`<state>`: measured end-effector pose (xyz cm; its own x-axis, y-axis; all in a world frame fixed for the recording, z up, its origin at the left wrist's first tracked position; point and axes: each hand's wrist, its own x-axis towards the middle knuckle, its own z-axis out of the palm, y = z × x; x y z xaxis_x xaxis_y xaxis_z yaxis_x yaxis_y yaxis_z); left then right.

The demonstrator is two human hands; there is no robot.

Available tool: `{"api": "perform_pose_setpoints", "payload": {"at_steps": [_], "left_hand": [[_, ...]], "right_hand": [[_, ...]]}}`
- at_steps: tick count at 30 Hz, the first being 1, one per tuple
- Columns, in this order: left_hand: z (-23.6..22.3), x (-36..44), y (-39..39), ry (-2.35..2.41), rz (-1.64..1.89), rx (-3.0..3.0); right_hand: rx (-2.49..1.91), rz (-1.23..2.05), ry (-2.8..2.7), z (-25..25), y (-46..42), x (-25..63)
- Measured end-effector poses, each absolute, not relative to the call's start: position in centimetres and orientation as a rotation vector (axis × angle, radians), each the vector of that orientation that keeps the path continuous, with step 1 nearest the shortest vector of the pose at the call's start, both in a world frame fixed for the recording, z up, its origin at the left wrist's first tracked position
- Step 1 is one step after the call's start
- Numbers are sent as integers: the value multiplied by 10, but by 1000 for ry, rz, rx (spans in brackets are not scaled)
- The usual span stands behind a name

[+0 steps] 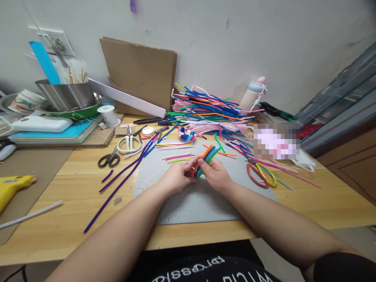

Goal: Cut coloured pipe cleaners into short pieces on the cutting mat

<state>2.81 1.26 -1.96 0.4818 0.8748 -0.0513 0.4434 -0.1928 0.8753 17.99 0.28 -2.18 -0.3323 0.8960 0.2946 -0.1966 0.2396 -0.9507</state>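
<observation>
Between my two hands is a small bundle of pipe cleaners [205, 161], with orange, blue and green strands side by side and tilted up to the right. My left hand [182, 172] closes on its lower left side. On the other side my right hand [216, 172] grips it, thumb pressed against the strands. Both hands are above a grey cutting mat [188, 207]. Just beyond them on the mat lie short pink and yellow pipe cleaners [179, 159]. A coiled striped piece [187, 134] in blue, pink and white sits at the mat's far edge.
A heap of pipe cleaners [205, 105] lies against the wall. Red-and-yellow scissors [261, 175] are at the right; white-handled scissors [129, 144] and black scissors [109, 159] at the left, near long purple pipe cleaners [117, 188]. A yellow glue gun [13, 186] is far left.
</observation>
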Motion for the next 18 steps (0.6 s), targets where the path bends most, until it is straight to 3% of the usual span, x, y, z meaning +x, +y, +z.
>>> {"api": "perform_pose_setpoints", "payload": {"at_steps": [18], "left_hand": [[-22, 30, 14, 1153, 606, 1764]], "right_hand": [[-705, 1384, -1270, -34, 1, 169]]}}
